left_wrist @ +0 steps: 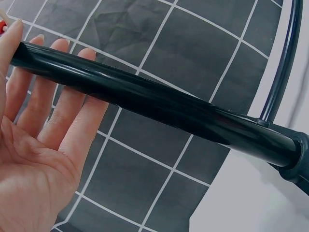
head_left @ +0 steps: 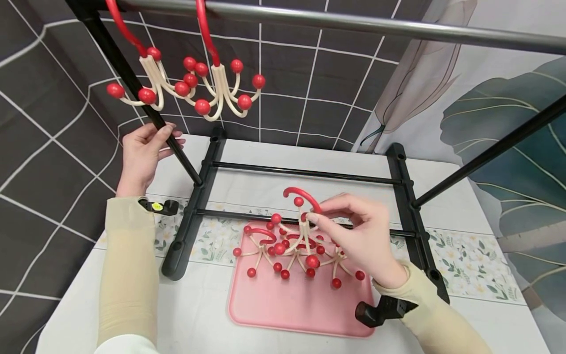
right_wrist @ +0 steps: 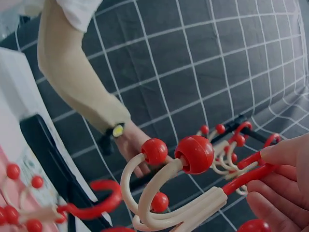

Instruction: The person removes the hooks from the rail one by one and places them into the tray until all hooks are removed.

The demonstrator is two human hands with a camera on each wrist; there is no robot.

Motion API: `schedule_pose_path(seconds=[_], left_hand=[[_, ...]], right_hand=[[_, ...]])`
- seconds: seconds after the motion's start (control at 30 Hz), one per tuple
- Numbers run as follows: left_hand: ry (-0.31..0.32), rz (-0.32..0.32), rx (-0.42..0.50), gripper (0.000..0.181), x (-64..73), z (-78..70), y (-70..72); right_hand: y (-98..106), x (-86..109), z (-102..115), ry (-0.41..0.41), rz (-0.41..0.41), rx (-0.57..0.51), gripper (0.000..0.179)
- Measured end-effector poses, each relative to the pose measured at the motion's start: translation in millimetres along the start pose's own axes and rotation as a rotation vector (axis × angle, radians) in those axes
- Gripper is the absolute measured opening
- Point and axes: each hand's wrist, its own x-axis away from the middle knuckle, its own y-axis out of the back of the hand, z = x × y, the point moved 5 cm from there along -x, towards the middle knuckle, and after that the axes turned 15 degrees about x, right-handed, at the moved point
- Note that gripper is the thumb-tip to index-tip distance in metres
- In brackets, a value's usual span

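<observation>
My right hand (head_left: 360, 236) pinches the red hook of a cream multi-arm hanger (head_left: 304, 228) with red ball tips, holding it above a pink tray (head_left: 296, 312). In the right wrist view the hanger's cream arms (right_wrist: 205, 208) come close to the camera, thumb and fingers at the red hook. My left hand (head_left: 140, 157) holds a slanted black pole (head_left: 182, 160) of the rack, thumb in front and fingers behind. The left wrist view has the pole (left_wrist: 145, 99) lying across those fingers. Similar hangers (head_left: 262, 250) lie on the tray.
Two such hangers (head_left: 219, 81) hang side by side from the grey top rail (head_left: 331, 22), towards its left end. The rack's black base bars (head_left: 305, 171) stand on a white table (head_left: 190, 314). Dark tiled covering (head_left: 292, 69) and a patterned curtain (head_left: 495, 128) are behind.
</observation>
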Motion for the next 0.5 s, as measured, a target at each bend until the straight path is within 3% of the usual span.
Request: schedule_pose_path(seconds=[0.33,0.5], left_hand=[[0.000,0.002,0.010,0.019,-0.7,0.5,1.3],[0.001,0.001,0.020,0.020,-0.7,-0.3,0.8]], right_hand=[[-25,19.6,14,0.103,0.074,-0.175,0.018],[-40,30.7,18,0.070,0.155,-0.271,0.023]])
